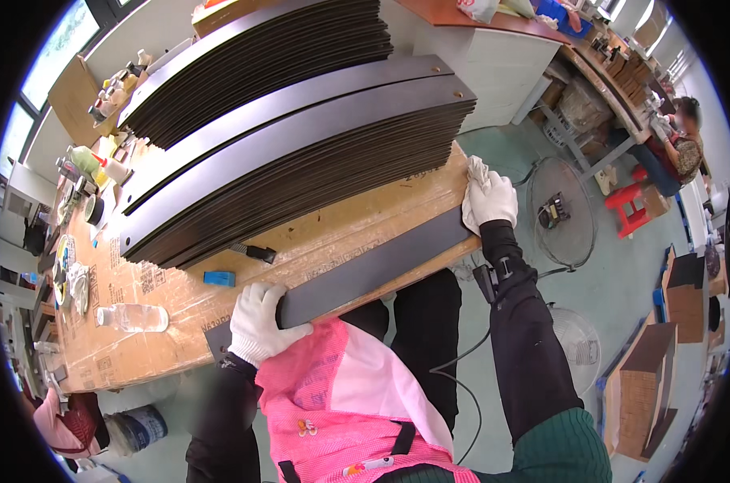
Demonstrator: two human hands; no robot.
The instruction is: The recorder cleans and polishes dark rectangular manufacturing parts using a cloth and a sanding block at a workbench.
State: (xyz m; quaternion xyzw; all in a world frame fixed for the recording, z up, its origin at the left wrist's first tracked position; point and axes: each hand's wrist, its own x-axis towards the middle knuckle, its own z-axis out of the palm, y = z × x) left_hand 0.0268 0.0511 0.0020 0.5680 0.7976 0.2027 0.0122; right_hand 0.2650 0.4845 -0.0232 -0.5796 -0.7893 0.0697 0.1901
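Head view: white-gloved left hand is clasping a long, flat, dark-grey strip along the brown cardboard-covered table; well apart, white-gloved right hand is holding crumpled white cloth at the strip's right end. Loosened left grip could be causing near-edge slippage.

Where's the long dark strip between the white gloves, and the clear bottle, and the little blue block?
Long dark strip [375,266]: head view, middle of its flat face.
Clear bottle [141,318]: head view, its see-through body.
Little blue block [219,278]: head view, middle of its side.
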